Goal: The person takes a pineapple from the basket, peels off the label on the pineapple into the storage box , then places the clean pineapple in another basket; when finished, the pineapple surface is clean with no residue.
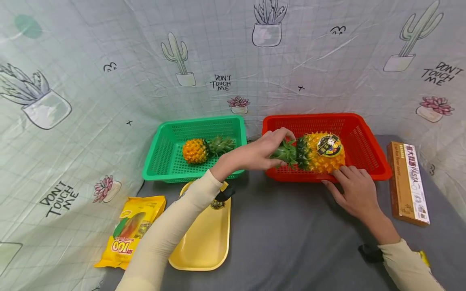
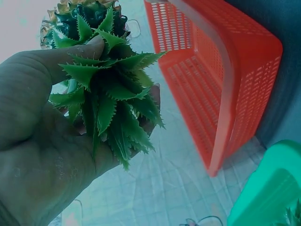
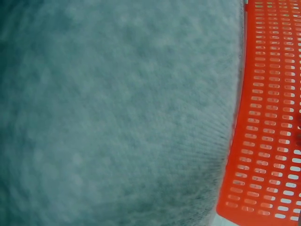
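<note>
Left hand (image 1: 263,150) pinches pineapple (image 1: 309,151) over red basket (image 1: 364,149); right (image 1: 353,190) spread; green basket (image 1: 171,174): smaller pineapple (image 1: 195,151).

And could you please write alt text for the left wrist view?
A left hand grips the spiky green crown of a pineapple, whose body is partly cut off at the top edge. A red slotted basket shows at right, and part of a green basket at lower right.

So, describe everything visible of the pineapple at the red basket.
The pineapple has a glossy, bumpy orange-yellow body with a black label, turning dark green near its spiky, saw-edged leaves. It is held sideways over the red basket, leaves toward the left. The left hand grips the leaves; whether the right hand touches it is unclear.
</note>
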A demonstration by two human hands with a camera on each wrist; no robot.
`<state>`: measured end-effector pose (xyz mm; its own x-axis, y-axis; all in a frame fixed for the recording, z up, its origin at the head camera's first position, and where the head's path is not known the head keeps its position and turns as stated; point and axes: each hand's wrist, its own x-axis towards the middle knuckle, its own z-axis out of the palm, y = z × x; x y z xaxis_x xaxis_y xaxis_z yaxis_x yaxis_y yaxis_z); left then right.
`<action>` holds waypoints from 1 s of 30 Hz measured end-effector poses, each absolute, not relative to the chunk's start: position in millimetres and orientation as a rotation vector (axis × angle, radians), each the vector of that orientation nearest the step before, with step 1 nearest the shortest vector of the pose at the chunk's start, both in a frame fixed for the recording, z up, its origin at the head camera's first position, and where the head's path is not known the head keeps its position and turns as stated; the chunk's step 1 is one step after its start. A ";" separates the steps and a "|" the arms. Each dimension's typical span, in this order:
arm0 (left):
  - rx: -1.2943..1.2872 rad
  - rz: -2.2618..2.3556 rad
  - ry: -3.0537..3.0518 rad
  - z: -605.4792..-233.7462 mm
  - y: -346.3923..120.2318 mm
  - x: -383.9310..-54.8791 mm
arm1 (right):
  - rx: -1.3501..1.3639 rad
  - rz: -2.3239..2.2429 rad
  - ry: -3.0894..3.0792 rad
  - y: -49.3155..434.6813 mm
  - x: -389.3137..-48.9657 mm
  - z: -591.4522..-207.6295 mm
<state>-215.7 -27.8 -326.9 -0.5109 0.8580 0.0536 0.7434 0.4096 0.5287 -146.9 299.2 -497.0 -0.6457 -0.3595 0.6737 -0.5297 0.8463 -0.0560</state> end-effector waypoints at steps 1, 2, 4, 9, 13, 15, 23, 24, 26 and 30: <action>1.411 0.735 2.437 -326.9 -29.1 -212.9 | 0.637 0.329 -2.339 299.6 -146.4 -497.4; 1.417 0.741 2.428 -327.2 -30.6 -210.2 | 0.631 0.332 -2.340 300.0 -146.0 -497.8; 1.428 0.745 2.411 -328.1 -33.6 -205.4 | 0.625 0.334 -2.335 300.5 -145.3 -498.3; 1.451 0.763 2.361 -337.1 -40.7 -193.7 | 0.638 0.323 -2.337 302.0 -144.8 -498.7; 1.448 0.752 2.351 -349.1 -43.4 -183.9 | 0.652 0.329 -2.357 303.9 -145.2 -498.5; 1.450 0.746 2.342 -355.5 -44.0 -179.6 | 0.654 0.332 -2.359 304.7 -145.2 -499.0; 1.425 0.731 2.330 -382.8 -50.3 -165.0 | 0.663 0.334 -2.333 302.1 -145.7 -500.4; 1.422 0.732 2.324 -385.3 -51.0 -163.1 | 0.664 0.333 -2.328 301.5 -145.7 -500.1; 1.429 0.723 2.314 -391.0 -51.7 -159.5 | 0.664 0.332 -2.316 300.7 -145.9 -499.8; 1.451 0.686 2.299 -402.3 -51.1 -151.2 | 0.675 0.336 -2.279 298.5 -146.4 -498.0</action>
<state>-151.2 -51.1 -402.3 -0.4229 0.9058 -0.0257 0.7434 0.3630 0.5618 -146.4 298.5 -498.0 -0.6001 -0.3691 0.7097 -0.5585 0.8285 -0.0412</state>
